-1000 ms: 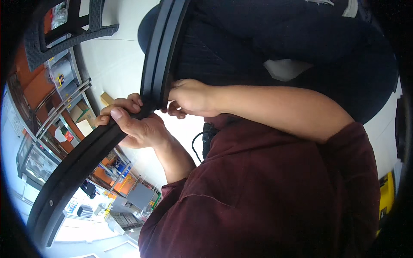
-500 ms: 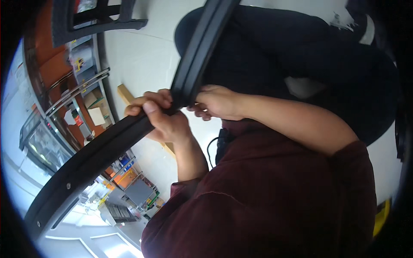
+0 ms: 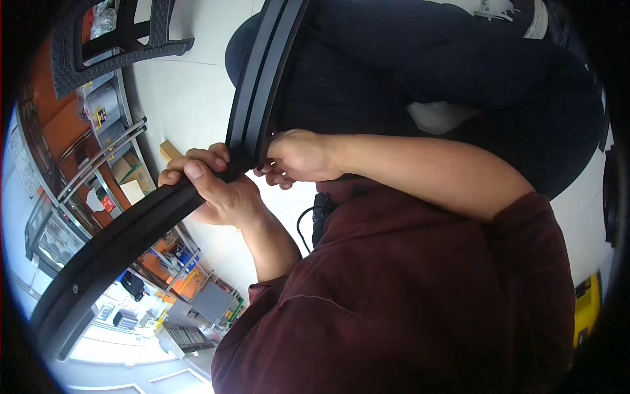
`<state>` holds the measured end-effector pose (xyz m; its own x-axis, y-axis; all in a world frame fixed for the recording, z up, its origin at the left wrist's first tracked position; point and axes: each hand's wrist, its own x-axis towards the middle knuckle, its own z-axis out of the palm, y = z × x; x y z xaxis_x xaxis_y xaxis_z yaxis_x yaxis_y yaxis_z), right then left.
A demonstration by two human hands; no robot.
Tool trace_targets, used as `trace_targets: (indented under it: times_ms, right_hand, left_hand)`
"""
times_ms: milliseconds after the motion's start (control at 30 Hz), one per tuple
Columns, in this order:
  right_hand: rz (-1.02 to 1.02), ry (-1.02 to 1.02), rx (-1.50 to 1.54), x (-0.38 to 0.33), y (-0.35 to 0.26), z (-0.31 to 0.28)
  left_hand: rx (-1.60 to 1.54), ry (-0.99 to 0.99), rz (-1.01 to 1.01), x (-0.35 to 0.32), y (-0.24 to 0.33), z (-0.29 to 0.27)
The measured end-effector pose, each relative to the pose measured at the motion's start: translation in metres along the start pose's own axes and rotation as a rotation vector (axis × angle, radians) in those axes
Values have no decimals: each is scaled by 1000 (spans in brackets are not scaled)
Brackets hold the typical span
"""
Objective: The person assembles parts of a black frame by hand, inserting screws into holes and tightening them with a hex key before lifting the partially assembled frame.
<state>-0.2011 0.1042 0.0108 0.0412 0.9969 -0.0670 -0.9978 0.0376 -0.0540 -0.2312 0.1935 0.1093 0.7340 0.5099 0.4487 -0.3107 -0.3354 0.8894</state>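
Two black grooved bars meet at a corner, forming part of a black frame (image 3: 121,243). One bar (image 3: 266,72) runs up over the dark trousers; the other slants down to the lower left and has a round screw or rivet near its far end. Just left of the corner, my left hand (image 3: 220,187) is closed around the slanting bar, thumb on top. My right hand (image 3: 298,157) is at the inner side of the corner, fingers curled against the upper bar's edge. Whatever its fingertips pinch is hidden.
A black textured frame-like part (image 3: 118,56) stands at the upper left. Beyond it are shelves with boxes (image 3: 134,177) and a metal rail. A wooden strip (image 3: 169,151) lies on the pale floor. A black cabled object (image 3: 321,213) is beside my shirt; something yellow (image 3: 588,308) is at the right.
The black frame and both hands appear further left in the picture, as does the surrounding room. Both hands keep their places at the corner, with little visible change in grip.
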Motion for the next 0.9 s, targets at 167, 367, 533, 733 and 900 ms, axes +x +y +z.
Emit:
trace_targets:
  times_ms: [167, 367, 533, 733, 900]
  right_hand:
    - [18, -56, 7, 12, 7, -14]
    - [51, 5, 112, -14, -6, 11]
    - [63, -116, 93, 3, 2, -5]
    - [102, -37, 106, -12, -6, 6]
    - [62, -57, 56, -2, -1, -2]
  left_hand:
    - [28, -30, 0, 3, -5, -3]
    - [61, -14, 29, 0, -5, -2]
    - [48, -39, 38, 0, -3, 2]
    - [38, 22, -12, 0, -3, -1]
    - [67, -29, 37, 0, -4, 3]
